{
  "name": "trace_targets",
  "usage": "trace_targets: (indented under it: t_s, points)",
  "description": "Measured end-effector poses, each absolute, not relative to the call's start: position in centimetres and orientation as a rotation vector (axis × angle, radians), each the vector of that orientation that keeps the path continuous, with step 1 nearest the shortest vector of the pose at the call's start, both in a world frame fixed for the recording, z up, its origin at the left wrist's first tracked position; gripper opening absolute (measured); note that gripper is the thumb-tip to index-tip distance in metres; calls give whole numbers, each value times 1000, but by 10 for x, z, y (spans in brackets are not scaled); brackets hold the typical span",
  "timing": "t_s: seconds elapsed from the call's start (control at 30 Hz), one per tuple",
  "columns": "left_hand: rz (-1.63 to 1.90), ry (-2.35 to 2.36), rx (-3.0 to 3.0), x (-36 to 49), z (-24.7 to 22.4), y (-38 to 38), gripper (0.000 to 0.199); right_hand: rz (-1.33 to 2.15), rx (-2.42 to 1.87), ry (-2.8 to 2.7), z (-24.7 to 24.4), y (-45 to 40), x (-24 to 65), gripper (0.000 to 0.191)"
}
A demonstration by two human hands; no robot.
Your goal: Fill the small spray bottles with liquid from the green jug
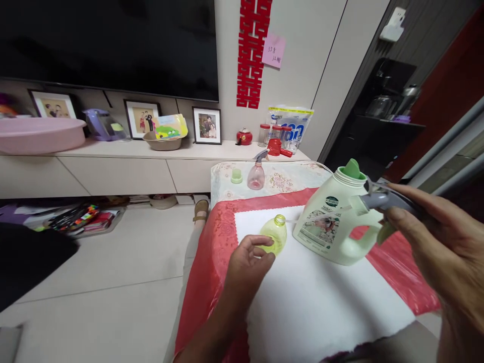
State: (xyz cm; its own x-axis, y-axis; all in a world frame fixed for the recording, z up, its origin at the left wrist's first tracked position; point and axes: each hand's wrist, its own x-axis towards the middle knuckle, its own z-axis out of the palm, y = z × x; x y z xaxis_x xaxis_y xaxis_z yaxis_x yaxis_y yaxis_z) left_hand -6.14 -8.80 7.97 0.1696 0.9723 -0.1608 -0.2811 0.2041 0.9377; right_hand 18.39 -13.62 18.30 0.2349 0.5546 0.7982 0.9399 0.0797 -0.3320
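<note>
My left hand [251, 262] is curled against the near side of a small yellow bottle [279, 233], which stands upright with its neck uncovered. In my right hand [427, 227], at the right, is a grey spray nozzle [385, 200], held in front of a large pale green jug [321, 217]. The jug stands just right of the yellow bottle, its round outer cap off and a green spout showing in its mouth. Farther back are a pink spray bottle [256, 176] with its grey head on and a light green cap [236, 176].
A white sheet [302, 297] lies on a red cover [219, 237] over the table. Behind is a ledge [196, 150] bearing framed photos, a brown basket [162, 142], a pink basin [41, 135], red-lidded jars and a detergent bag [297, 126].
</note>
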Motion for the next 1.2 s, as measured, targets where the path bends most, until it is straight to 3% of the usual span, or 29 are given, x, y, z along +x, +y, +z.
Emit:
trace_targets:
  t_s: [0.27,0.5,0.87,1.2]
  points:
    - [1136,1050,979,-69,60,-74,32,-591,-1403,-1807,202,-103,181,35]
    - [1157,1074,1060,-67,57,-64,31,-563,-1233,-2039,190,-76,161,27]
    - [1265,1047,1483,-47,66,-44,40,-314,-1304,-2213,160,-54,141,26]
    - [1318,926,1382,-24,60,-35,40,-220,-1381,-2251,150,-51,136,27]
